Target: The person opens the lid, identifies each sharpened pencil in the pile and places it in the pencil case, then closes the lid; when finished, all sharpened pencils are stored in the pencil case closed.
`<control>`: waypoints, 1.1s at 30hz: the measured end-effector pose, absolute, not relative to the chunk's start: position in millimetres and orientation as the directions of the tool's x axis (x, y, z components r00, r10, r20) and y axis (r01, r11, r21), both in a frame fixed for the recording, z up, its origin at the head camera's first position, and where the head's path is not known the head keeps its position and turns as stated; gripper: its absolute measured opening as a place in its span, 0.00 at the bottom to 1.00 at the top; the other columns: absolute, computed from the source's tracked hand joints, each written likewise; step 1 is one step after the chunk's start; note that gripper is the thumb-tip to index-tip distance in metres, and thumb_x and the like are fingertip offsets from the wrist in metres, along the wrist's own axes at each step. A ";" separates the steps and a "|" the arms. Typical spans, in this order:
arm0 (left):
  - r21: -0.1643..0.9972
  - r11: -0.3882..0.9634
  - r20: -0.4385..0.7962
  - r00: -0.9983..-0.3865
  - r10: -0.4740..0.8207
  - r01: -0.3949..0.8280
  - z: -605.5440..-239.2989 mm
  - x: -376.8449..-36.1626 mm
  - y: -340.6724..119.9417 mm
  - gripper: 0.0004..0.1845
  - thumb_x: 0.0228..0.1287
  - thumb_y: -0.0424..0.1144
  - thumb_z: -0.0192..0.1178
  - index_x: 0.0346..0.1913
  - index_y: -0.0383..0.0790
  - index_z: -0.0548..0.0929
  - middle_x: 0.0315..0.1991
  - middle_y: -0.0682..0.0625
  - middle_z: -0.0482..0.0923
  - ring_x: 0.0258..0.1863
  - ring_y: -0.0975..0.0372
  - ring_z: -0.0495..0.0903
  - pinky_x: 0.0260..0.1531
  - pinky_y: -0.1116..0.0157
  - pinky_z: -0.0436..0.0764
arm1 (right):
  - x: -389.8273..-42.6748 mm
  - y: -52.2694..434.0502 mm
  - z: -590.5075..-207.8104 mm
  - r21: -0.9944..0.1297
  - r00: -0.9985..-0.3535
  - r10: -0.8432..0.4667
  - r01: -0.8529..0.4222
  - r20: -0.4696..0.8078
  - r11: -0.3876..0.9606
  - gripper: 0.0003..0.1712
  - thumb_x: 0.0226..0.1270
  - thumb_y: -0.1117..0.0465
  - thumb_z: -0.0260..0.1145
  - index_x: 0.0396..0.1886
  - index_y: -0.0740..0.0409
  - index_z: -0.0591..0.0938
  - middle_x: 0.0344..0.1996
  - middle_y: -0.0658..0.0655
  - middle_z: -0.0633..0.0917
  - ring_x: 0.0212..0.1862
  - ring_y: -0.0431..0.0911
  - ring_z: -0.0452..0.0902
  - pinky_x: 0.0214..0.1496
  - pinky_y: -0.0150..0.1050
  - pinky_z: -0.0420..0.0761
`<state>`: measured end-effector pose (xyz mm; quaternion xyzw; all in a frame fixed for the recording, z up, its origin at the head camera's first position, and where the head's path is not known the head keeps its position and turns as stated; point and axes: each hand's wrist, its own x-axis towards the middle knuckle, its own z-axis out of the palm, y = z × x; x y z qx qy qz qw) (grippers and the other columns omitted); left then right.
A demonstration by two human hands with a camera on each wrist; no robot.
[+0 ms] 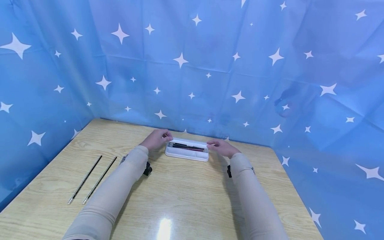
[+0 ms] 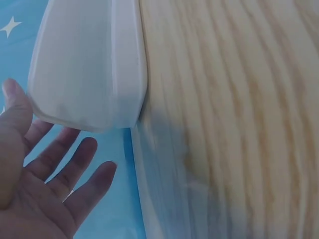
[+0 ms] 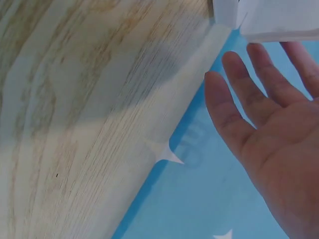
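Two hands flank a shallow white plastic pencil case [image 1: 187, 153] that lies on the pale wood-grain table [image 1: 180, 196], near its far edge and just before the blue star-printed cloth backdrop [image 1: 210, 66]. The case's long axis runs left to right across the person's view, so each hand meets one short end: the left hand [image 1: 156, 139] at the left end, the right hand [image 1: 222, 147] at the right end, both about equally near. Inside the open case lie several dark, thin pencils [image 1: 187, 146], parallel to its length. In the left wrist view the left hand [image 2: 40, 184] shows a flat palm with fingers [image 2: 75, 164] straight and spread, the thumb tip close to the rounded white corner of the case [image 2: 89, 64]; whether it actually touches cannot be told. In the right wrist view the right hand [image 3: 269, 129] is likewise relaxed and released, fingers extended toward the case's white end [image 3: 269, 20] without curling round it. From the head view the fingertips seem to rest at the case's upper rim on each side, gripping nothing firmly. Well apart, on the left part of the table, two long thin black rods [image 1: 91, 180] lie side by side, angled away from the person.
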<state>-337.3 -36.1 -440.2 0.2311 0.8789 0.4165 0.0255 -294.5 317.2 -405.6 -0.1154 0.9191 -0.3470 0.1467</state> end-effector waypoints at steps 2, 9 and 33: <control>0.748 0.546 0.130 -0.890 0.438 0.378 -440.5 -337.7 -36.7 0.10 0.76 0.48 0.59 0.49 0.47 0.83 0.51 0.49 0.81 0.56 0.54 0.77 0.59 0.51 0.76 | -294.6 317.3 -404.9 -0.682 -0.926 -0.320 -0.103 -0.200 0.724 0.31 0.80 0.47 0.58 0.72 0.61 0.71 0.71 0.66 0.69 0.72 0.64 0.63 0.71 0.59 0.67; 0.746 0.575 0.034 -0.882 0.471 0.336 -442.5 -342.1 -39.8 0.31 0.75 0.53 0.59 0.72 0.39 0.71 0.68 0.43 0.73 0.68 0.48 0.71 0.68 0.48 0.69 | -296.8 318.5 -406.2 -0.717 -0.912 -0.340 -0.077 -0.231 0.693 0.33 0.76 0.47 0.63 0.72 0.60 0.71 0.74 0.65 0.65 0.74 0.63 0.60 0.73 0.59 0.64; 0.658 0.646 -0.079 -0.817 0.570 0.387 -443.4 -338.7 -39.9 0.45 0.67 0.52 0.68 0.78 0.34 0.61 0.75 0.37 0.63 0.75 0.43 0.60 0.72 0.47 0.62 | -300.0 304.8 -415.9 -0.623 -0.861 -0.398 -0.127 -0.317 0.772 0.56 0.70 0.47 0.69 0.83 0.57 0.45 0.81 0.62 0.46 0.81 0.60 0.39 0.79 0.60 0.45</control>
